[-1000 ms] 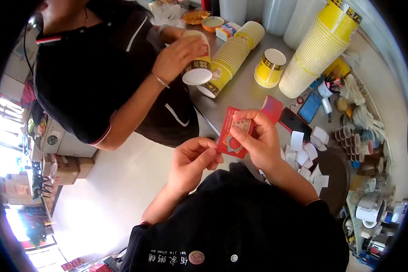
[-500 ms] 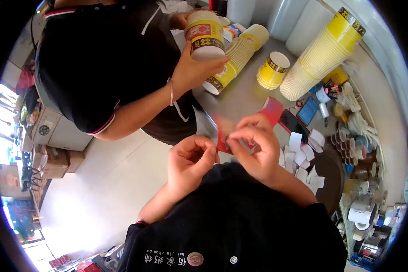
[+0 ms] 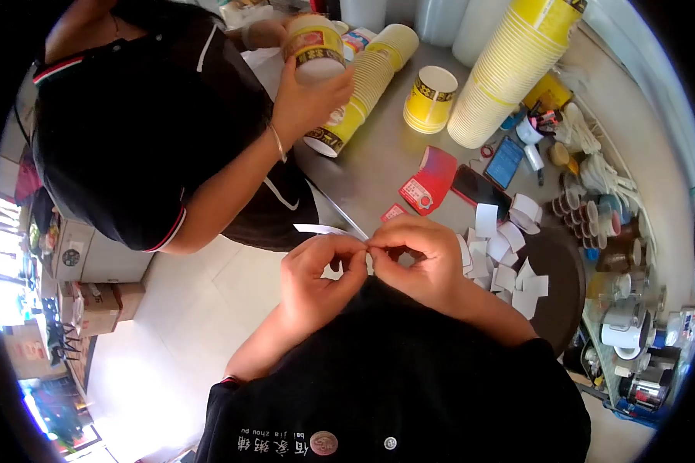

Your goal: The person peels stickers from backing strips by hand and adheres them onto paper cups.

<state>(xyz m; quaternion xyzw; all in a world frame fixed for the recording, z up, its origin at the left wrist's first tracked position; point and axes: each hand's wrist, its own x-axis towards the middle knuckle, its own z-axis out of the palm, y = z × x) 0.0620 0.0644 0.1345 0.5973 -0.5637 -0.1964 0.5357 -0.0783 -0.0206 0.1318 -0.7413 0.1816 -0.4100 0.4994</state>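
My left hand (image 3: 320, 278) and my right hand (image 3: 418, 258) meet fingertip to fingertip above my lap, both pinched. A curved white paper strip (image 3: 316, 228) runs behind my left fingers to the pinch, where its end is hidden. Just beyond my right hand, a small red card (image 3: 394, 211) lies at the table edge. Farther back, red printed cards (image 3: 431, 184) rest beside a dark phone (image 3: 480, 190). Several loose white paper pieces (image 3: 504, 245) lie to the right of my right hand.
At the left, another person (image 3: 123, 131) holds a yellow paper tub (image 3: 314, 48). Stacked yellow tubs (image 3: 513, 73) lean at the back right of the metal table (image 3: 386, 166). A lit phone (image 3: 505, 162) and a round dark stool (image 3: 561, 293) are at the right.
My right hand has let go of the red card and now meets my left at the fingertips. A white strip has appeared there. The other person has turned the tub.
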